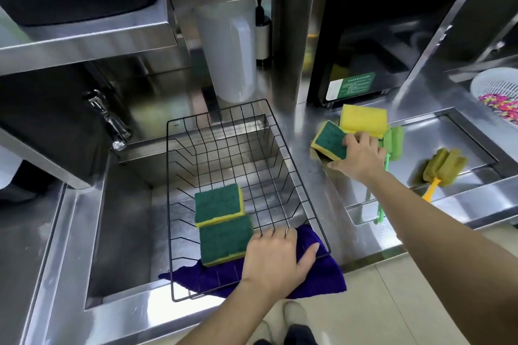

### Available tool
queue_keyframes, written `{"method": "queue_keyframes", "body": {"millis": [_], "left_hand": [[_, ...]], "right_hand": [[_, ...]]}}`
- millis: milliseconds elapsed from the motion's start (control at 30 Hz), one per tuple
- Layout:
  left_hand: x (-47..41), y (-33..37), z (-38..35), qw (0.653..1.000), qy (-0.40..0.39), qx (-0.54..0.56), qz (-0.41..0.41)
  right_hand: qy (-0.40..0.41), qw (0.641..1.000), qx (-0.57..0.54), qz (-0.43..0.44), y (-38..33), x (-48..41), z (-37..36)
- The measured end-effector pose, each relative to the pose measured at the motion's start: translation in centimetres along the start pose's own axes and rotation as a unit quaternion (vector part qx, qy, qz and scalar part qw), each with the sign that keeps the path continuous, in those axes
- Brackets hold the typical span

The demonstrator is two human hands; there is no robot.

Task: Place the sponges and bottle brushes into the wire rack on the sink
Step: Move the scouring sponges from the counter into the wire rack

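A black wire rack (224, 131) sits across the steel sink (123, 232). Two green-and-yellow sponges lie inside it, one (218, 203) overlapping the other (225, 241). My left hand (276, 255) grips the rack's near right rim over a purple cloth (322, 280). On the counter to the right, my right hand (361, 157) closes on a green-topped sponge (329, 140). A yellow sponge (363, 120) lies just behind it. A green bottle brush (395, 138) lies partly under my right hand. An olive brush with a yellow handle (443, 166) rests further right.
A chrome tap (108, 117) stands at the sink's back left. A white container (227, 56) and a pump bottle (263, 33) stand behind the rack. A white basket with coloured bits (496, 95) sits at far right, beside a recessed steel tray (473, 134).
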State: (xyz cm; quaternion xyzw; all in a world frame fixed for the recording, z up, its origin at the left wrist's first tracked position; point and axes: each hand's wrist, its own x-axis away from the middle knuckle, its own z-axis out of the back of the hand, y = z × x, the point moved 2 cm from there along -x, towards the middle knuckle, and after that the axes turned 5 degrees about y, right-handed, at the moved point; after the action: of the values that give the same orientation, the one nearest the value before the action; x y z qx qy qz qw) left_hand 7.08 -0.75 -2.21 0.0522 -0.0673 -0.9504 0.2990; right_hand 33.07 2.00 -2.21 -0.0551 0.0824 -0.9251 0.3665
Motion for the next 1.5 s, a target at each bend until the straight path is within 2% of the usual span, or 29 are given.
{"method": "queue_keyframes", "body": {"millis": [100, 200, 333, 400, 500, 600, 667, 867, 1067, 1233, 1367, 1500], "left_hand": [[0.1, 0.1, 0.0, 1.0, 0.018, 0.005, -0.001], [0.2, 0.0, 0.2, 0.999, 0.038, 0.013, 0.003], [0.3, 0.0, 0.8, 0.999, 0.041, 0.022, 0.006], [0.4, -0.3, 1.0, 0.999, 0.042, 0.022, 0.009], [0.9, -1.0, 1.6, 0.999, 0.028, 0.004, 0.02], [1.5, -2.0, 1.8, 0.997, 0.063, -0.009, 0.046], [1.8, -2.7, 2.1, 0.994, 0.082, -0.005, 0.07], [2.8, -5.1, 2.4, 0.985, 0.103, 0.008, 0.138], [3.8, -6.5, 2.3, 0.975, 0.132, 0.03, 0.176], [3.9, -6.7, 2.2, 0.972, 0.143, 0.038, 0.185], [4.0, -6.7, 2.3, 0.971, 0.145, 0.036, 0.188], [4.1, -6.7, 2.2, 0.973, 0.127, 0.03, 0.189]], "right_hand": [[0.001, 1.0, -0.015, 0.011, 0.0, 0.3, 0.0], [0.039, 0.996, -0.08, -0.027, 0.0, 0.5, 0.2], [0.027, 0.999, -0.011, -0.018, -0.1, 0.3, 0.6], [0.037, 0.998, -0.023, -0.033, -0.3, 0.2, 1.1], [0.089, 0.987, -0.129, -0.039, -1.3, -0.1, 2.5], [0.175, 0.945, -0.277, -0.019, -2.9, -0.4, 4.8], [0.18, 0.925, -0.335, -0.008, -4.4, -0.8, 6.0], [0.058, 0.896, -0.439, 0.04, -10.8, -0.7, 5.5], [-0.01, 0.903, -0.422, 0.076, -16.2, 0.9, 2.2], [-0.075, 0.907, -0.39, 0.142, -19.5, 1.3, -0.1], [-0.156, 0.892, -0.411, 0.11, -20.8, 1.6, -2.1], [-0.225, 0.89, -0.378, 0.118, -21.7, 2.0, -3.6]]}}
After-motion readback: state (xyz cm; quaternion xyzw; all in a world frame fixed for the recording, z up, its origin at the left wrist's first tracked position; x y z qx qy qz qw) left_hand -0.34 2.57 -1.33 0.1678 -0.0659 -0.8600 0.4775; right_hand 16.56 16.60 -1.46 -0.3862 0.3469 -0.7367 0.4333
